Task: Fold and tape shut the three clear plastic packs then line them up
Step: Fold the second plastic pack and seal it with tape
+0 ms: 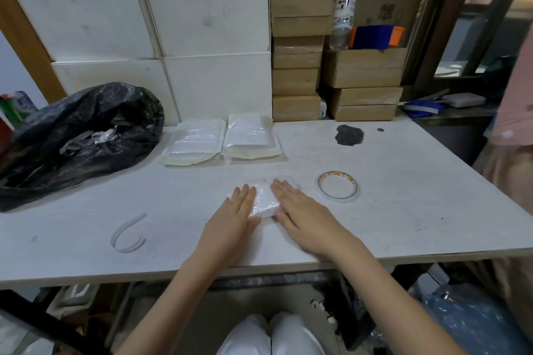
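Hands flat, fingers straight and together, palms down. Left hand (235, 212) presses the left edge of a small clear plastic pack (264, 201); right hand (298, 212) presses its right edge. Pack lies on the white table (403, 196) between the two hands, only its middle strip visible; long axis runs roughly away from the person, far end tilted slightly left. Tape roll (338, 186) lies flat just right of the right hand. Loose curled strip (128, 235) lies well left of the left hand. Two larger clear packs (222, 138) sit side by side, touching, at the far table edge. Black bag (75, 135) stands at far left.
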### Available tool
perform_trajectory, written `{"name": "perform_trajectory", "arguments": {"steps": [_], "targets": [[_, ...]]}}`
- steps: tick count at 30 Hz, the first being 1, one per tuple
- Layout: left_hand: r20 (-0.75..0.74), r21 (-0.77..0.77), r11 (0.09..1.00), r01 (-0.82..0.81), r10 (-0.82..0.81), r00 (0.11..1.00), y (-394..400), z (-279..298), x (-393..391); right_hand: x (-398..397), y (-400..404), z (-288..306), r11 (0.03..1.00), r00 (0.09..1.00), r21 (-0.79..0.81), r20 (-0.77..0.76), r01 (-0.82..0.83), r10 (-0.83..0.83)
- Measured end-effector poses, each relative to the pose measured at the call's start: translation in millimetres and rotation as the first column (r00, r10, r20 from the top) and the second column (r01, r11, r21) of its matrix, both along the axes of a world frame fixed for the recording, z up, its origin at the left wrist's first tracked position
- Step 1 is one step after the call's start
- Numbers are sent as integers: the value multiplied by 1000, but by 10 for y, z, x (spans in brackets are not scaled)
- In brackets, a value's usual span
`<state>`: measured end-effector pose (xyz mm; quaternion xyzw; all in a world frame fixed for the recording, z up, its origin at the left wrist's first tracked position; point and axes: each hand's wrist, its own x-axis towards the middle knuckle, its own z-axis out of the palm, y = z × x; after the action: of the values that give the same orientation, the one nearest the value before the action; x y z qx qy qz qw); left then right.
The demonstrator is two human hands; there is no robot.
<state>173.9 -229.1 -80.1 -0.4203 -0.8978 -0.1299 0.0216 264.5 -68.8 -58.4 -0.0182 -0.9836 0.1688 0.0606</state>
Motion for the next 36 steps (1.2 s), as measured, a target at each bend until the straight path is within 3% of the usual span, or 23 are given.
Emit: {"name": "perform_trajectory", "arguments": {"steps": [7,14,21,26,36], "targets": [[33,-117,993,30,-26,999,404,161,-172,-169,226,156,987,988,73,46,144,-148],[10,-147,982,121,-121,993,992,283,-254,-201,662,163,958,956,90,84,274,-281],[18,-189,976,106,-105,994,1628,352,-312,-395,990,220,906,898,83,127,414,-422],[138,-209,973,98,-70,988,1929,347,-532,-706,1220,238,895,877,22,192,446,-442],[21,-389,920,-58,72,997,2421,356,-1323,-1455,1542,223,916,895,-27,225,400,-384]]}}
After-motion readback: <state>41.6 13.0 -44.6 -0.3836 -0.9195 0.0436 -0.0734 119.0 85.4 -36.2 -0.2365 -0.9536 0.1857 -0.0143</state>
